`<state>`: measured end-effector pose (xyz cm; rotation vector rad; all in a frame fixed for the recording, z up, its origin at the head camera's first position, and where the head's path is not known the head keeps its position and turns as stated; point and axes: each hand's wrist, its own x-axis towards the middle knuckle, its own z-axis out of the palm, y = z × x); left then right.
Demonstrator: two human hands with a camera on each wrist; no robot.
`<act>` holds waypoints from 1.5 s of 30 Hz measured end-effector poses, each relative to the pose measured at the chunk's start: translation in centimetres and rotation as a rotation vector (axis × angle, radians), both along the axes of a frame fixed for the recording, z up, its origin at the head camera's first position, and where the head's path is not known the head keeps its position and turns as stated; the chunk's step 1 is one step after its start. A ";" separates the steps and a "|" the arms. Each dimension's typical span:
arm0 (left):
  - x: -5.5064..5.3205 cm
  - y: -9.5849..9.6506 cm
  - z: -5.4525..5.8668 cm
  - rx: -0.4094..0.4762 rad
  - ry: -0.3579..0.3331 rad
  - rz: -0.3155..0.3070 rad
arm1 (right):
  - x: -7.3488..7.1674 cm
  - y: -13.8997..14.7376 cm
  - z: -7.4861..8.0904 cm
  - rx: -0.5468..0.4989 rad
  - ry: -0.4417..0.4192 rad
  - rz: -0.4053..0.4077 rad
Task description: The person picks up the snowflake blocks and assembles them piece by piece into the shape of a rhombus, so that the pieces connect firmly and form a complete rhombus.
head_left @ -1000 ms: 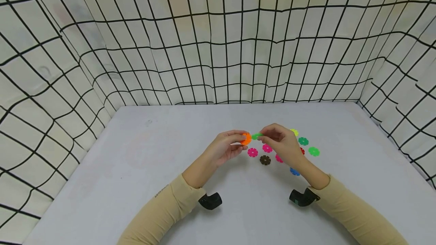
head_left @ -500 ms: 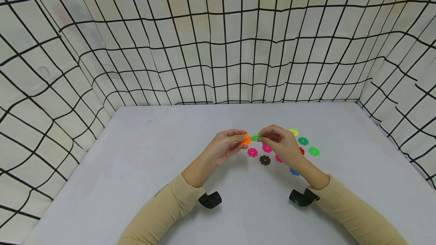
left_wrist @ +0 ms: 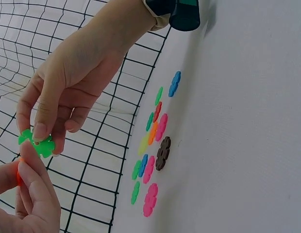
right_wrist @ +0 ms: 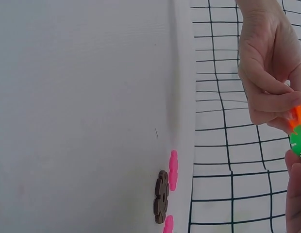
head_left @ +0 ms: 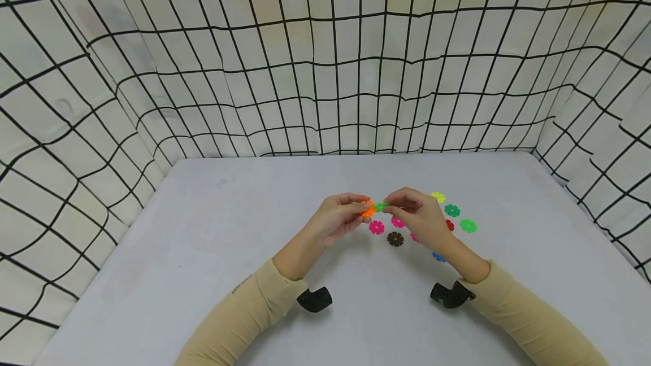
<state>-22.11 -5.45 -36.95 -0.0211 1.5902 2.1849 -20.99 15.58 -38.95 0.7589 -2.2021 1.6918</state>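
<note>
1 orange disc (head_left: 368,212) pinched btwn L hand (head_left: 339,217) fingertips (head_left: 362,207), green disc (head_left: 379,207) btwn R hand's (head_left: 418,212).

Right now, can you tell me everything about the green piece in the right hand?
The green piece is bright, flat and thin, with a notched, petal-like edge, and looks like plastic. The right hand pinches it above the table, its edge up against the orange piece. I can't tell whether they lock together.

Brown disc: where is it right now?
In the head view, the brown disc lies on the white table, a little right of the picture's middle, just below and to the right of the leftmost pink disc.
</note>
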 end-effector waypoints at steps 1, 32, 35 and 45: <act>0.0 0.1 0.0 0.001 -0.001 -0.001 | 0.0 0.0 0.0 0.003 0.012 -0.001; -1.1 -0.9 -0.5 -0.005 -0.026 0.011 | -1.3 1.5 -0.2 0.195 -0.079 -0.024; -1.1 -1.1 -0.5 -0.009 -0.031 0.015 | -1.9 2.1 -0.3 0.265 -0.135 -0.005; -1.1 -1.4 -0.3 -0.026 -0.048 0.021 | -4.1 3.9 -0.5 0.660 -0.301 0.082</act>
